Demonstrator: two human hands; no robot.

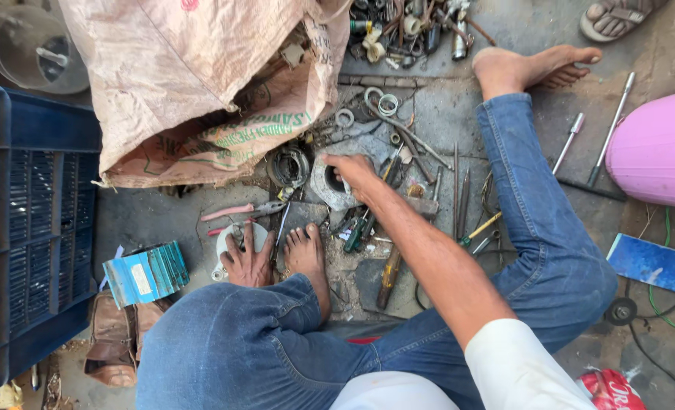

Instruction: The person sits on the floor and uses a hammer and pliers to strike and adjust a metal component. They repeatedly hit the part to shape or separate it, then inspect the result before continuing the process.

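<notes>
your right hand [352, 171] is stretched out in front of you, its fingers [336, 161] curled down over the rim of a round grey metal housing [327, 186] with a dark hole in its middle; they rest on it, but you cannot tell whether they truly clamp it. your left hand [248, 262] lies close to your knee, fingers spread flat and pressing on a small white round part [225, 241] on the floor, right beside your bare foot [305, 254].

just beside the right fingers, toward you, lie screwdrivers with green and yellow handles [358, 231], a wooden-handled tool [389, 275] and thin steel rods [459, 193]. between the two hands sit a dark flat plate [301, 218] and pink-handled pliers [240, 210]. just past the right fingers are a coil of dark wire [288, 165] and loose metal rings [383, 102].

the floor [155, 220] is rough grey concrete, stained and gritty, littered with small parts. beyond the left fingers a crumpled woven sack [200, 83], tan and pinkish, slumps open. far to their left stands a blue slatted plastic crate [30, 220], with a small blue ribbed metal block [146, 273] and a brown leather sandal [113, 342] nearer. well to the right of the right fingers are a smooth pink rounded plastic object [656, 148], two long steel tools [607, 137] and a flat blue rectangular sheet [652, 263]. your jeans are faded blue denim.
</notes>
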